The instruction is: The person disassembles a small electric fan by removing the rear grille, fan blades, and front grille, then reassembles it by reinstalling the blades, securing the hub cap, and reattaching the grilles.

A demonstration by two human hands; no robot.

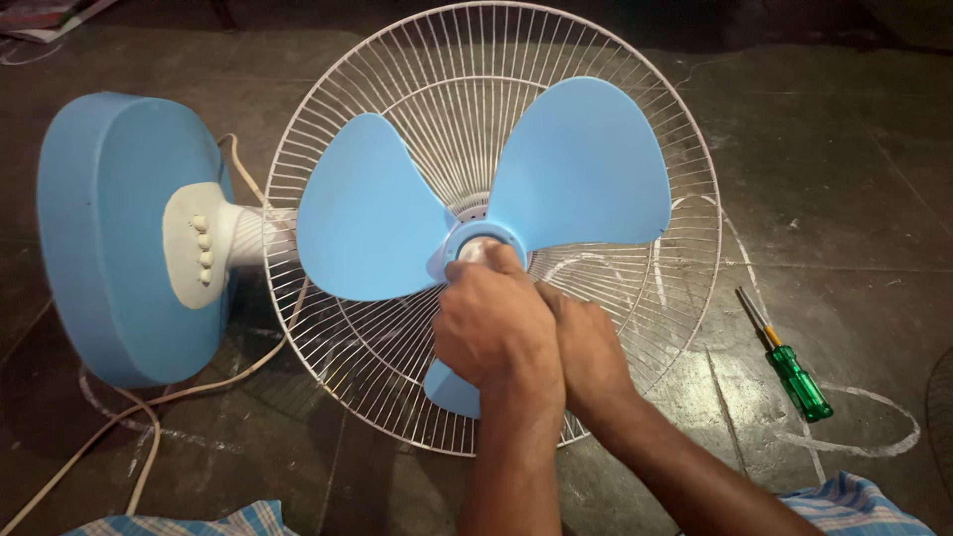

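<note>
A table fan lies on its back on the dark floor, with its white rear grille (635, 308) facing up and no front grille on it. Three light blue blades (581, 169) sit on the hub. My left hand (496, 323) has its fingers closed on the white hub cap (475, 250) at the centre. My right hand (588, 349) presses against the left one and lies over the lower blade (449, 389); its fingertips are hidden. The blue base (109, 238), with a white button panel (199, 248), stands on edge at the left.
A green-handled screwdriver (789, 362) lies on the floor right of the grille, beside chalk marks. The fan's white cord (149, 407) runs from the neck to the lower left. Checked cloth shows at the bottom edge, and papers lie at the top left.
</note>
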